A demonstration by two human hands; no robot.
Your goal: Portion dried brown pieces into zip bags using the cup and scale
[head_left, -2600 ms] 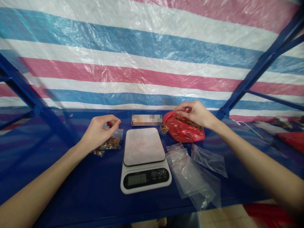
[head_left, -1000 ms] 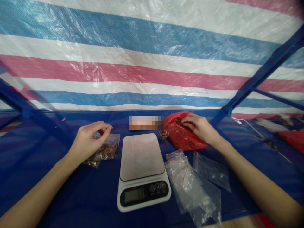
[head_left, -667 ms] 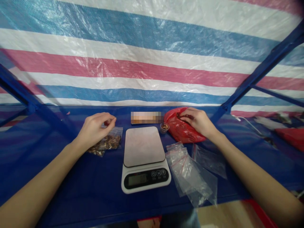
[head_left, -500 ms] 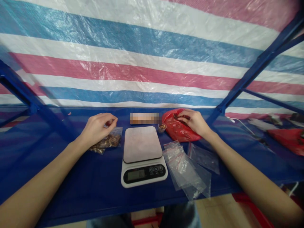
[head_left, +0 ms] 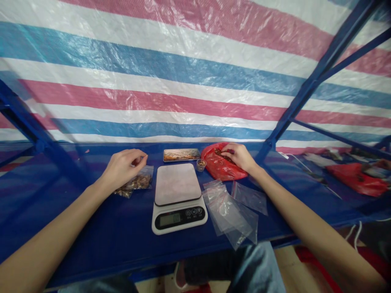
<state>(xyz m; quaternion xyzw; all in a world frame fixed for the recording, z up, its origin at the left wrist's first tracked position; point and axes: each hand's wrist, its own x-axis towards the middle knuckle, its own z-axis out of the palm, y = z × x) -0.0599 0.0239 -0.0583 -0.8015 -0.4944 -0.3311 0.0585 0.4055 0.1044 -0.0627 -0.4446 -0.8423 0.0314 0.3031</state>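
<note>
our left hand (head_left: 122,167) hovers over a small clear bag of brown pieces (head_left: 136,183) on the blue table (head_left: 100,228), fingertips pinched together; whether they grip anything we cannot tell. our right hand (head_left: 239,156) rests inside the open red bag (head_left: 222,167) at the back, fingers curled among the brown pieces there. between them sits the white scale (head_left: 178,198), its platform bare, with a small cup (head_left: 200,165) just behind and empty clear bags (head_left: 232,209) lying to its right.

Scale (head_left: 179,198) display shows digits, too blurred to read; no other legible text.
</note>
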